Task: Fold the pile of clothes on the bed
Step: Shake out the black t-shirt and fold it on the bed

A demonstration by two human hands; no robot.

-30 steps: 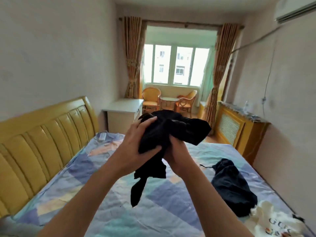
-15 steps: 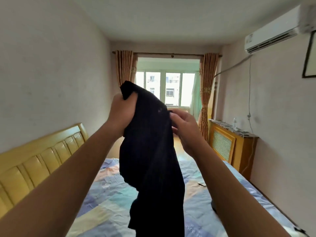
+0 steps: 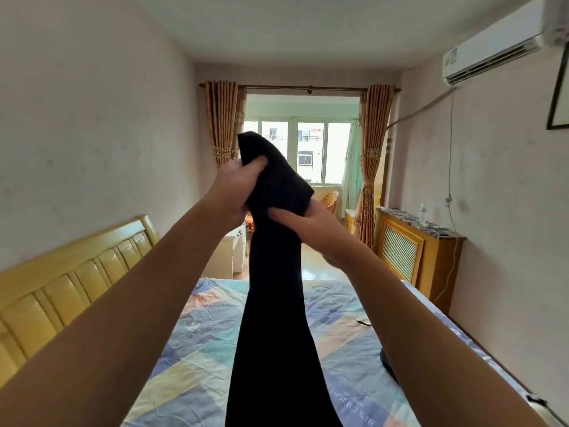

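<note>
A bed (image 3: 197, 349) with a patchwork sheet in blue, yellow and peach is being seen spread below both arms, and its padded yellow headboard (image 3: 61, 291) is running along the wall to the left of the left arm. Beyond the hands a window (image 3: 308, 149) is being framed by two orange curtains (image 3: 220, 124), and a wooden radiator cover (image 3: 418, 257) is standing against the wall out to the right of the right hand. An air conditioner (image 3: 492, 53) is mounted high above and to the right of the hands. A long black garment (image 3: 274, 303) is being held up in the air between the two hands, and it is hanging straight down between the forearms, so that the middle of the bed and part of the window are being blocked from view. Its upper end is being gripped by the left hand (image 3: 235, 186), whose thumb is being pressed across the cloth. Just below, the fabric is being pinched by the right hand (image 3: 311, 224), thumb on the near side and fingers hidden behind. A small dark patch of further clothing (image 3: 388, 363) is being glimpsed on the sheet just beneath the right forearm.
</note>
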